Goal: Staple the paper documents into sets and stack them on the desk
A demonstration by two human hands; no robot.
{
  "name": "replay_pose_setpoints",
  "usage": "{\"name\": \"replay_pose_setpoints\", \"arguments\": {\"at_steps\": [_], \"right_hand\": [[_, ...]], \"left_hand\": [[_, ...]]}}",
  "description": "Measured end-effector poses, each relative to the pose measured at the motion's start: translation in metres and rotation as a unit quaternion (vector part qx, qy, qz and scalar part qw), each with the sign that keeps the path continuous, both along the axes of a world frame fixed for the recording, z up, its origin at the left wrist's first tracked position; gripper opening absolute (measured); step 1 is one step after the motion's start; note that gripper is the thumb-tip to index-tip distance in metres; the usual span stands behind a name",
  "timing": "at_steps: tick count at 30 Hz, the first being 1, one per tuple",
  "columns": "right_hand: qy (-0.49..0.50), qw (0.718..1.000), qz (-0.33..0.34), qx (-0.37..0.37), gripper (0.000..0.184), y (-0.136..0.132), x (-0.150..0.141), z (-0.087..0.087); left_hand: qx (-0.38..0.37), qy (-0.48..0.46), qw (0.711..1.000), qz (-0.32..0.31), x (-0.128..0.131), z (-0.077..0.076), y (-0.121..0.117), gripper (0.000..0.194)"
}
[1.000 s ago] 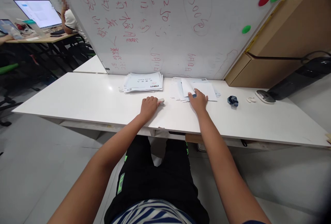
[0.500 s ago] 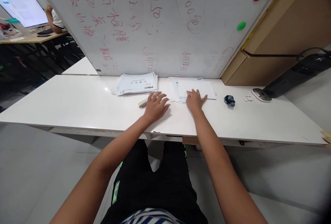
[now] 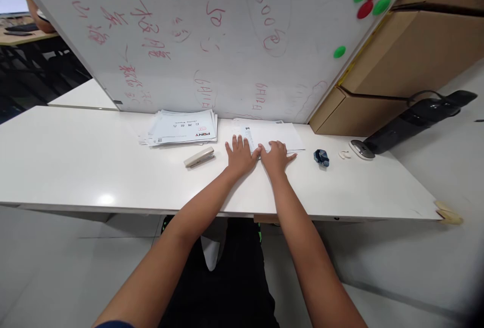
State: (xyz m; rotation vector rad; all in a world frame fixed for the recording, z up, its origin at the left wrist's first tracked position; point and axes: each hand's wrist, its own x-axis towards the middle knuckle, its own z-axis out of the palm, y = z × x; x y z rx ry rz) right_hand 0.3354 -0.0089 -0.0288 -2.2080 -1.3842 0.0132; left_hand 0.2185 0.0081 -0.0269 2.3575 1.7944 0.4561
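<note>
My left hand (image 3: 241, 158) lies flat with fingers spread on the left part of some loose white paper sheets (image 3: 291, 133). Beside it, thumb nearly meeting thumb, my right hand (image 3: 276, 159) rests open on the same sheets, fingers pointing away from me. A beige stapler (image 3: 199, 157) sits on the desk to the left of my left hand, touched by neither hand. Behind the stapler is a stack of printed reports (image 3: 181, 127) with a PONY logo on the top sheet.
A whiteboard (image 3: 227, 65) with red writing stands along the back of the white desk (image 3: 94, 166). To the right are a blue watch-like item (image 3: 321, 158), small white pieces (image 3: 344, 155), a mouse (image 3: 362, 150), a black bottle (image 3: 416, 118) and cardboard boxes (image 3: 412, 60). A person's arm (image 3: 40, 15) shows far left.
My left hand has moved right, away from the stapler and onto the paper sheets, leaving the stapler fully visible. My right hand stays on the sheets. The camera view has shifted.
</note>
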Motion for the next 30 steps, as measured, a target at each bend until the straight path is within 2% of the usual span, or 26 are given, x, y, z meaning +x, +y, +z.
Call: {"name": "replay_pose_setpoints", "arguments": {"at_steps": [9,14,30], "right_hand": [[-0.026,0.994,0.035,-0.103,0.065,-0.0002,-0.0050,0.0025],[-0.040,0.990,0.049,-0.126,0.066,0.0021,-0.0042,0.0018],[-0.087,0.984,0.072,-0.136,0.061,0.0007,-0.0084,0.0017]], "left_hand": [[-0.025,-0.083,0.996,-0.011,-0.0046,0.0028,0.0010,0.069],[-0.024,-0.115,0.993,-0.015,-0.0059,0.0028,0.0016,0.069],[-0.039,-0.123,0.992,-0.015,-0.0057,0.0055,0.0000,0.073]]}}
